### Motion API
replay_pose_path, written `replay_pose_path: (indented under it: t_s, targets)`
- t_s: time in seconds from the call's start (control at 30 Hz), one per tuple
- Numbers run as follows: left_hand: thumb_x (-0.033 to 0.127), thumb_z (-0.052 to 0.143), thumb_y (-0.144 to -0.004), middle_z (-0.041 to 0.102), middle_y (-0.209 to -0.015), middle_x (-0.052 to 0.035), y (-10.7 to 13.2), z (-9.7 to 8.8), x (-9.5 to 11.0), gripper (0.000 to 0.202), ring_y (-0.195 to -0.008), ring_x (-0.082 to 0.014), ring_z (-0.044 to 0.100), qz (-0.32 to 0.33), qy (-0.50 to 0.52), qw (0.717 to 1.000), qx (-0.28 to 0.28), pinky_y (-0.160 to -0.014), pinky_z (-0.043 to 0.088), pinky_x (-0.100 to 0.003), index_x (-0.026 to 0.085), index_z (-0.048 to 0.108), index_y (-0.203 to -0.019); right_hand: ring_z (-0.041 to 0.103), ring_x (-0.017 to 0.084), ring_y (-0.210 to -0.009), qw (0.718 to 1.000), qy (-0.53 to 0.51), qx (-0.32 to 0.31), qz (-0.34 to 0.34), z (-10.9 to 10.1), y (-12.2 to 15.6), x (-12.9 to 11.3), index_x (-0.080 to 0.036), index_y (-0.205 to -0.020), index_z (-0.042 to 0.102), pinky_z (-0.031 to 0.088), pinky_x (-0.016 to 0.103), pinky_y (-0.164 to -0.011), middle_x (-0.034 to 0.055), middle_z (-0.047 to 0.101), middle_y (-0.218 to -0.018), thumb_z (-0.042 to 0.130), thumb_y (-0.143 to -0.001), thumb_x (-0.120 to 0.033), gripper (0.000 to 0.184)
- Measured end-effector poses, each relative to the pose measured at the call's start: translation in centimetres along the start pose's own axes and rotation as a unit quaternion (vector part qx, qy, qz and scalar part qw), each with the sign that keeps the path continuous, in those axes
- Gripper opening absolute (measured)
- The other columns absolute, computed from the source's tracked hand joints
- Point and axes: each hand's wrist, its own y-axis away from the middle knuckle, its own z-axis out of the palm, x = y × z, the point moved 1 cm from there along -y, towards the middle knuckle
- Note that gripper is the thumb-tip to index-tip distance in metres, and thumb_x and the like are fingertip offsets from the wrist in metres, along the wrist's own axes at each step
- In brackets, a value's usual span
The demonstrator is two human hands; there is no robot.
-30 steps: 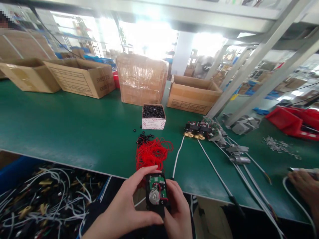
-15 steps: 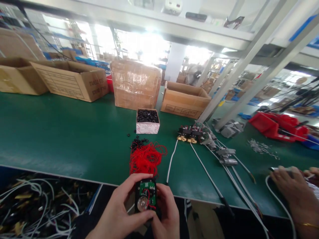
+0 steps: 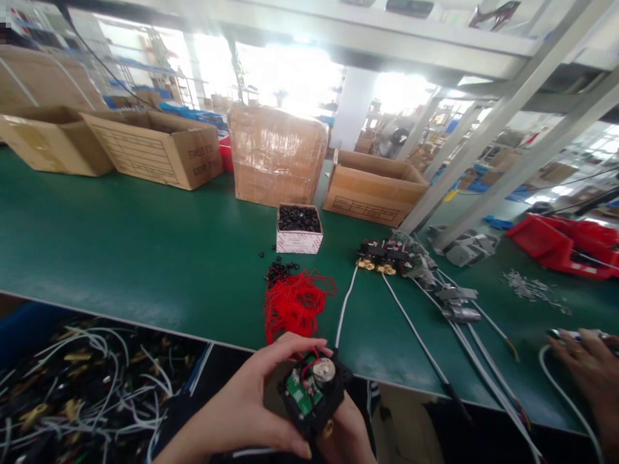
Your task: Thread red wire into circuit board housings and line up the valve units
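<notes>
We stood at a green counter (image 3: 159,258), bright windows (image 3: 290,74) at twelve o'clock; at ten, we read "STEEL" on a carton (image 3: 157,151); at six, our left hand (image 3: 254,403) and right hand (image 3: 351,428) had fingers (image 3: 289,345) wrapped around a black circuit-board unit (image 3: 314,394).

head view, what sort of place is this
Probably an assembly workshop: a long green workbench holds a tangle of red wires, and a held black housing exposes a circuit board.
</notes>
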Motion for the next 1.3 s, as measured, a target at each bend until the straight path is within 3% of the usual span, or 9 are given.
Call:
replay_pose_path:
  t_s: [0.1,0.3,0.47,0.6,0.77,0.93,1.03,1.2,1.3]
  targets:
    - [0.032,0.096,-0.058,0.061,-0.137,-0.0078,0.0,-0.1,-0.5,0.095,-0.128,-0.0322,0.058,-0.042,0.044,0.998,-0.005,-0.113,0.041,-0.051,0.033,0.053,-0.142,0.070,0.029,-0.097,0.999,0.046,-0.005,-0.024,0.4,-0.4,-0.5,-0.021,-0.107,0.076,0.061,0.042,-0.081,0.0104,0.074,-0.091,0.047,-0.096,-0.071,0.060]
    - [0.031,0.096,-0.055,0.063,-0.128,-0.0043,0.0,0.2,0.1,0.079,-0.119,-0.0290,0.063,-0.052,-0.001,0.999,-0.015,-0.103,0.050,-0.041,0.029,0.062,-0.126,0.069,0.021,-0.097,0.995,0.094,-0.024,-0.027,0.1,-0.7,-0.7,-0.014,-0.121,0.064,0.059,0.042,-0.088,0.0097,0.069,-0.110,0.056,-0.101,-0.056,0.048]
    - [0.016,0.098,-0.047,0.068,-0.111,0.0002,0.3,0.9,0.5,0.076,-0.103,-0.0245,0.065,-0.041,-0.095,0.993,0.063,-0.091,0.052,-0.032,0.028,0.063,-0.113,0.070,0.023,-0.093,0.987,0.149,-0.053,-0.032,-1.6,-0.7,-3.6,-0.023,-0.108,0.074,0.061,0.034,-0.081,0.0062,0.074,-0.101,0.065,-0.095,-0.051,0.032]
    - [0.003,0.092,-0.047,0.064,-0.112,-0.0014,-0.1,1.2,-1.1,0.076,-0.106,-0.0255,0.061,0.004,-0.219,0.971,0.093,-0.094,0.049,-0.035,0.028,0.064,-0.113,0.071,0.019,-0.086,0.956,0.274,-0.034,-0.096,-4.2,-1.9,-7.0,-0.023,-0.102,0.077,0.059,0.024,-0.075,0.0068,0.074,-0.098,0.059,-0.099,-0.035,0.022]
    - [0.005,0.091,-0.048,0.061,-0.105,-0.0021,-0.9,2.3,-3.3,0.075,-0.095,-0.0236,0.061,0.018,-0.224,0.969,0.099,-0.084,0.052,-0.033,0.026,0.063,-0.114,0.068,0.019,-0.087,0.911,0.372,0.018,-0.177,-6.1,-7.0,-8.2,-0.019,-0.111,0.072,0.058,0.027,-0.074,0.0089,0.070,-0.102,0.057,-0.098,-0.027,0.022]
    - [0.006,0.090,-0.051,0.063,-0.107,-0.0022,-2.2,2.8,-3.5,0.071,-0.098,-0.0234,0.060,0.052,-0.187,0.975,0.105,-0.088,0.050,-0.032,0.025,0.063,-0.114,0.064,0.018,-0.083,0.887,0.423,-0.021,-0.187,-5.8,-13.8,-7.0,-0.014,-0.115,0.070,0.053,0.027,-0.065,0.0096,0.066,-0.101,0.055,-0.096,-0.021,0.025]
    - [0.010,0.092,-0.051,0.063,-0.107,-0.0027,-2.7,2.6,-3.6,0.072,-0.099,-0.0242,0.060,0.031,-0.149,0.983,0.104,-0.091,0.050,-0.033,0.024,0.063,-0.115,0.062,0.019,-0.086,0.875,0.444,-0.056,-0.183,-4.7,-16.8,-6.6,-0.014,-0.117,0.071,0.053,0.030,-0.073,0.0088,0.064,-0.103,0.060,-0.093,-0.013,0.027]
    - [0.012,0.088,-0.052,0.062,-0.108,-0.0024,-1.7,2.2,-4.1,0.070,-0.099,-0.0240,0.061,0.051,-0.132,0.988,0.066,-0.090,0.048,-0.031,0.027,0.064,-0.117,0.057,0.023,-0.106,0.854,0.455,-0.158,-0.195,-2.1,-18.7,-7.3,-0.019,-0.115,0.073,0.048,0.040,-0.098,0.0077,0.063,-0.108,0.066,-0.087,-0.004,0.033]
    - [0.012,0.083,-0.058,0.060,-0.108,-0.0022,-1.1,2.0,-4.6,0.067,-0.101,-0.0238,0.060,0.075,-0.103,0.990,0.065,-0.092,0.047,-0.030,0.029,0.064,-0.119,0.053,0.022,-0.119,0.828,0.433,-0.286,-0.214,-0.3,-18.2,-8.2,-0.023,-0.128,0.066,0.043,0.038,-0.107,0.0067,0.059,-0.126,0.077,-0.085,-0.015,0.045]
